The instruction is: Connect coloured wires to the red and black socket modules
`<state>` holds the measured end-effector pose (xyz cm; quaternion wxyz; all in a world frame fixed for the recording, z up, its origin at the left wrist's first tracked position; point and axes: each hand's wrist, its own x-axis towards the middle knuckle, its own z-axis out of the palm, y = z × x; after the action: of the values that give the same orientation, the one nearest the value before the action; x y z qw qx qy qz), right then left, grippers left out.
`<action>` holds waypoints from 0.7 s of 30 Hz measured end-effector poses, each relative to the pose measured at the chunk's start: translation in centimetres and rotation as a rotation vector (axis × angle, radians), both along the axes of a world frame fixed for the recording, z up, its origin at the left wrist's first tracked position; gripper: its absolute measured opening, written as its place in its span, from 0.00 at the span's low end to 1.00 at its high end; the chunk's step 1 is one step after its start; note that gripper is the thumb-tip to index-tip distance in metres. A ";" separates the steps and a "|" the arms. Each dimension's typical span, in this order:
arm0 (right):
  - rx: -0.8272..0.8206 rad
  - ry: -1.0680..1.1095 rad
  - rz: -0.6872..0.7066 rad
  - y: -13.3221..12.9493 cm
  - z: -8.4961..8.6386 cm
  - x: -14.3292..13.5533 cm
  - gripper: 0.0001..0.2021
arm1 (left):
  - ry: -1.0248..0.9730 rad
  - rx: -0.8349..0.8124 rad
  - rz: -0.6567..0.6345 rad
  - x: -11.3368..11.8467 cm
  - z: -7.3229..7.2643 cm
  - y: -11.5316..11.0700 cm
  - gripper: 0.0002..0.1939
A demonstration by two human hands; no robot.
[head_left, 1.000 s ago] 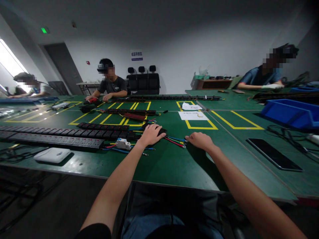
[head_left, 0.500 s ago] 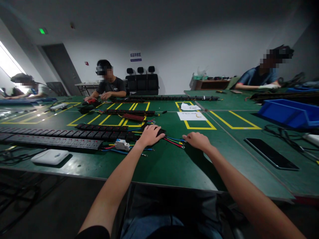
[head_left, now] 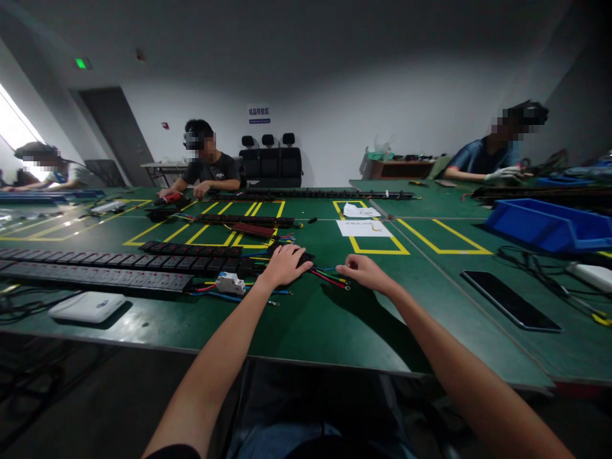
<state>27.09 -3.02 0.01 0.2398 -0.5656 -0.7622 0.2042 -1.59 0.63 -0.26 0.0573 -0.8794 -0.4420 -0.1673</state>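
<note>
My left hand (head_left: 285, 265) lies over a black block (head_left: 305, 257), thumb on its near side and fingers across its top. The palm hides much of it. Several thin wires with ring terminals run out to the right, among them a red wire (head_left: 331, 278). My right hand (head_left: 366, 273) is closed in a pinch at the tip of the blue wire (head_left: 329, 268). Left of my left hand lie long black power strips (head_left: 119, 273) and a white circuit breaker (head_left: 230, 283) with coloured wires.
A phone (head_left: 509, 301) and a blue bin (head_left: 549, 224) are on the right. White paper (head_left: 364, 228) lies beyond my hands; a white box (head_left: 87, 307) sits near the left front edge. Co-workers sit across the green table (head_left: 306, 331), one with a red tool (head_left: 171, 197).
My right hand has moved slightly left and its fingers have closed at the blue wire's end. The left hand stays on the black block. The view has shifted a little.
</note>
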 end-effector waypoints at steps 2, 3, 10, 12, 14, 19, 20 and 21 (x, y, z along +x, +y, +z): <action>0.072 0.035 0.022 0.0 -0.4 -0.3 0.19 | 0.000 0.002 0.000 0.0 0.0 0.0 0.35; 0.109 0.034 0.024 -0.1 -0.6 -0.5 0.18 | 0.001 0.004 0.000 0.0 0.0 0.0 0.35; 0.283 -0.250 -0.043 -1.1 -0.3 -1.2 0.16 | 0.002 0.016 0.000 0.0 0.0 -0.1 0.34; 0.292 -0.305 -0.034 -1.3 0.1 -1.1 0.17 | 0.002 0.015 0.000 0.0 0.0 0.0 0.35; 0.306 -0.348 -0.030 -1.3 0.3 -1.0 0.18 | -0.001 0.010 0.001 0.0 0.0 0.0 0.35; 0.313 -0.418 -0.061 -1.3 0.6 -0.7 0.20 | -0.015 0.007 -0.008 0.0 0.0 0.2 0.34; 0.308 -0.425 -0.067 -1.3 0.6 -0.7 0.20 | -0.016 0.008 -0.007 0.0 -0.1 0.2 0.34; 0.304 -0.430 -0.072 -1.4 0.7 -0.8 0.21 | -0.017 0.008 -0.006 0.0 -0.1 0.3 0.35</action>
<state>26.33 -4.37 0.69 0.1618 -0.5803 -0.7968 -0.0461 -1.64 0.88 -0.38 0.0568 -0.8792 -0.4389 -0.1766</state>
